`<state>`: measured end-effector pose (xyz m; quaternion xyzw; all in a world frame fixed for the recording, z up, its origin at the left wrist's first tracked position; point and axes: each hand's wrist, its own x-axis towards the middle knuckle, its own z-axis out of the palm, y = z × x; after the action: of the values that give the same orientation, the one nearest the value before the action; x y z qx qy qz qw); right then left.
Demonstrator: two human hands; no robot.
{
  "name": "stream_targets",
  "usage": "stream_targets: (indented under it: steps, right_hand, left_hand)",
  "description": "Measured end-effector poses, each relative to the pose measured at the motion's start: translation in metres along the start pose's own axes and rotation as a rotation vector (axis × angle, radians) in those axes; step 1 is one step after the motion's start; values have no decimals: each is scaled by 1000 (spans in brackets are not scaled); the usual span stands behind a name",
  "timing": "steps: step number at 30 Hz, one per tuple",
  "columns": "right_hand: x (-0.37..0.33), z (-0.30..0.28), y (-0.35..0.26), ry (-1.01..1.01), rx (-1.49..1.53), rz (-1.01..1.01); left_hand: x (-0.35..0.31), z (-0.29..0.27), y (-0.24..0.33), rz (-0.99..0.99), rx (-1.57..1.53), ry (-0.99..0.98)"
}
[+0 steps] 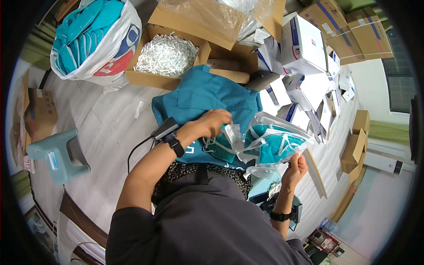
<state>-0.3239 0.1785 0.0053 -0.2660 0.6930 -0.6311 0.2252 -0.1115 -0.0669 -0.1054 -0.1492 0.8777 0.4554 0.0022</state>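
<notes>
A clear plastic bag (304,140) holds teal pieces (276,143) with white straps, in front of me to the right. My right hand (294,170) is closed on the bag's near right edge. My left hand (216,123) has its fingers curled beside crumpled clear plastic (235,137); whatever is between the fingertips is too unclear to name. Another teal piece with loose white cords (223,150) lies just below that hand. Across my lap spreads a teal apron-like cloth (190,95), and both hands are over it or by its edge.
A white sack (99,73) full of teal pieces stands at far left, near a carton of white paper shreds (165,55). White boxes (304,44) are heaped at far right, with brown cartons (324,20) behind. A grey-blue stool (64,154) stands on the left.
</notes>
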Motion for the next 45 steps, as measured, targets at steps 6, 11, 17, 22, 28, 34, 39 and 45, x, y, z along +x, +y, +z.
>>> stream_targets:
  steps: [6, 11, 17, 22, 28, 34, 39, 45]
  right_hand:
    - [3, 12, 6, -19, -53, -26]
    - [4, 23, 4, -23, -70, -30]
    - [1, 16, 4, 106, -44, -5]
    - [7, 2, 3, 217, -44, -38]
    - [15, 13, 5, 251, -2, -106]
    - [10, 32, 1, 145, -25, -163]
    - [10, 51, -1, 60, 19, -125]
    - [31, 51, -6, 156, -46, -41]
  left_hand:
    - [-7, -48, 49, -23, -666, 581]
    - [-16, -49, 80, -23, -553, 393]
    - [-30, -60, 58, 28, -548, 826]
    - [-57, -88, 39, -13, -967, 898]
    - [-64, -76, 40, -25, -206, 371]
    - [-37, -60, 107, 138, -393, 669]
    - [-12, -42, 119, 120, -167, 605]
    - [-27, -53, 97, 26, -447, 656]
